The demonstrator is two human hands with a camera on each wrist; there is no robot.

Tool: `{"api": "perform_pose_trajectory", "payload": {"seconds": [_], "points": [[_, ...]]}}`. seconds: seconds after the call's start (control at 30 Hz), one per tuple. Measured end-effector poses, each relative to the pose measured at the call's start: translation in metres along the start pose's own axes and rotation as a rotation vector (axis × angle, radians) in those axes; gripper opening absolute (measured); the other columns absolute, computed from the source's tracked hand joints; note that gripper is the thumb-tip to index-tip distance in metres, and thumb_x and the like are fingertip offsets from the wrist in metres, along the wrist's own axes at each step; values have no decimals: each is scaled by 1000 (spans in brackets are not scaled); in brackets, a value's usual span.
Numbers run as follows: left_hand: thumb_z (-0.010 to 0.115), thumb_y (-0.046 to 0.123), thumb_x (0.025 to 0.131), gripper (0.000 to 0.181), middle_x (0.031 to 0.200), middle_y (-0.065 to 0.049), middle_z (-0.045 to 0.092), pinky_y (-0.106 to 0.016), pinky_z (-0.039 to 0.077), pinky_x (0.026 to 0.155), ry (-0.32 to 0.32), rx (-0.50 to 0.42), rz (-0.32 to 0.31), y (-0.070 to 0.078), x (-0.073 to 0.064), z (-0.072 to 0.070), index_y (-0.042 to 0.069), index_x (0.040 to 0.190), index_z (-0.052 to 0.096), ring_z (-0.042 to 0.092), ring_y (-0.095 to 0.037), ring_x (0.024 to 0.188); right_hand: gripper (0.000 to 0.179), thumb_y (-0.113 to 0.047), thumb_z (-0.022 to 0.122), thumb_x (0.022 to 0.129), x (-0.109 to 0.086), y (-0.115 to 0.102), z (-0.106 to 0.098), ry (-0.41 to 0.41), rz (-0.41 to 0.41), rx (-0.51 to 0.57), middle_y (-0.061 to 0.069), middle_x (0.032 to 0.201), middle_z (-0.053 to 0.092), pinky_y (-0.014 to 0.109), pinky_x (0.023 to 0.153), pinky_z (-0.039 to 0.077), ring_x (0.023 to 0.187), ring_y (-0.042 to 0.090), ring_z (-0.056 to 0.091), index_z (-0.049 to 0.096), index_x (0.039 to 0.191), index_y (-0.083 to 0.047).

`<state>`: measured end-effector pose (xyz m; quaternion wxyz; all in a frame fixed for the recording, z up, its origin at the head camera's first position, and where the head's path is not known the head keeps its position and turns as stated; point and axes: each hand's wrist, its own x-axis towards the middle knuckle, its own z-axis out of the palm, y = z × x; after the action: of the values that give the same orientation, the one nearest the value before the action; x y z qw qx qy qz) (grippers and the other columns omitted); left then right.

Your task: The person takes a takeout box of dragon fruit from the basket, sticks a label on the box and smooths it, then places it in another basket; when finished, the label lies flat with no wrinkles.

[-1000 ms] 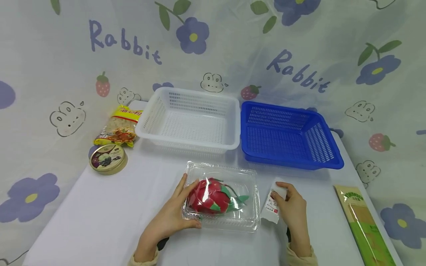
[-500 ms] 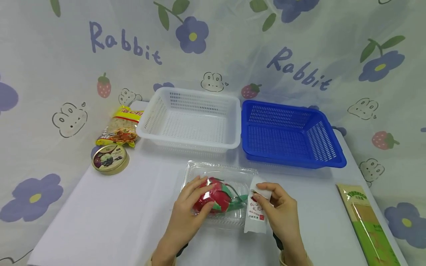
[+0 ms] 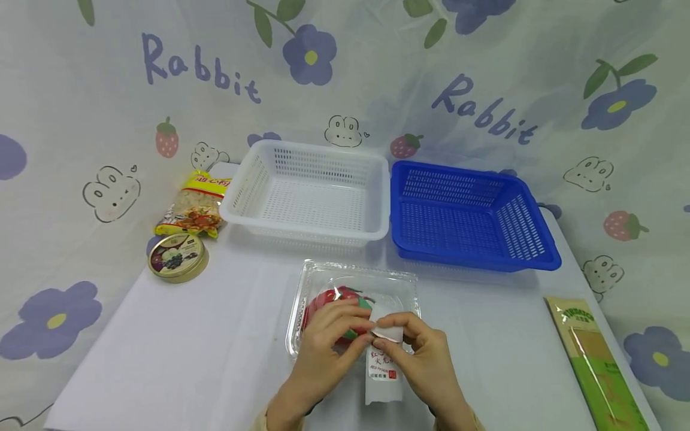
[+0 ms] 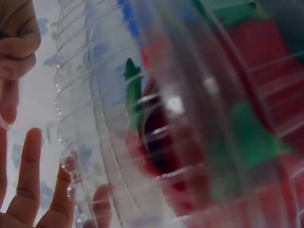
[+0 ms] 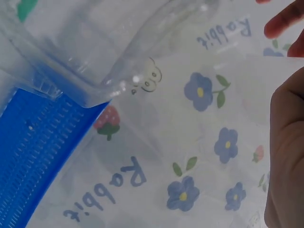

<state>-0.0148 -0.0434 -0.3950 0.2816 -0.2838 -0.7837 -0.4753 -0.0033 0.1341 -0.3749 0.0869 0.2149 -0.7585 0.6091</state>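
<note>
In the head view a white paper label (image 3: 384, 374) with red and black print hangs at the near edge of a clear plastic box (image 3: 295, 311). My right hand (image 3: 426, 356) pinches its bent upper part between thumb and forefinger. From the other side my left hand (image 3: 326, 350) pinches the same edge, thumb and forefinger tips meeting there. Inside the box lies a red dragon fruit (image 3: 318, 304) with green scales, partly hidden behind my left hand. The box wall (image 4: 95, 123) and blurred fruit (image 4: 190, 142) fill much of the left wrist view.
Behind the box stand a white basket (image 3: 302, 232) and a blue basket (image 3: 458, 258), side by side. A yellow food packet (image 3: 194, 206) and a round gold tin (image 3: 178, 257) sit at the left. A long green and tan packet (image 3: 595, 365) lies along the right.
My right hand has brought the label leftward, across the box's right side to its near edge. My left hand has left the box's left side and moved right to meet it.
</note>
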Motion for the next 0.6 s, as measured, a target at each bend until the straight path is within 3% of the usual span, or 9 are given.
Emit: {"api": "perform_pose_trajectory", "payload": {"seconds": [0.17, 0.33, 0.4, 0.53, 0.6], "points": [[80, 2, 70, 23, 102, -3, 72, -31, 45, 102, 33, 9, 47, -2, 0, 4, 16, 86, 70, 63, -26, 106, 29, 8, 72, 78, 0, 2, 0, 8, -11, -29, 14, 75, 71, 20, 45, 43, 58, -5, 49, 66, 105, -2], [80, 0, 67, 26, 105, -3, 71, -33, 44, 103, 17, -30, 62, -2, -1, 4, 17, 82, 68, 61, -27, 109, 20, 5, 62, 89, -1, 3, -2, 45, 77, -42, 5, 49, 43, 15, 33, 27, 44, -8, 27, 66, 106, -3], [81, 2, 67, 26, 107, -3, 71, -34, 44, 104, -2, -52, 78, -2, -2, 4, 18, 82, 68, 60, -29, 111, 17, 2, 58, 92, -1, 3, -3, 65, 149, -37, 4, 49, 41, 17, 31, 28, 42, -8, 30, 66, 107, -4], [84, 6, 67, 26, 106, -2, 71, -35, 45, 104, -56, -92, 113, -2, -3, 5, 18, 83, 68, 59, -27, 114, 15, -1, 59, 93, 0, 2, -6, 94, 254, -27, 11, 66, 66, 24, 41, 45, 50, 0, 52, 64, 108, -1], [84, 6, 68, 26, 105, -2, 72, -35, 46, 102, -83, -116, 121, -2, -4, 5, 18, 84, 67, 60, -25, 113, 17, 0, 61, 92, 1, 2, -9, 103, 280, -28, 17, 76, 71, 26, 46, 51, 56, 3, 60, 63, 109, 1]]}}
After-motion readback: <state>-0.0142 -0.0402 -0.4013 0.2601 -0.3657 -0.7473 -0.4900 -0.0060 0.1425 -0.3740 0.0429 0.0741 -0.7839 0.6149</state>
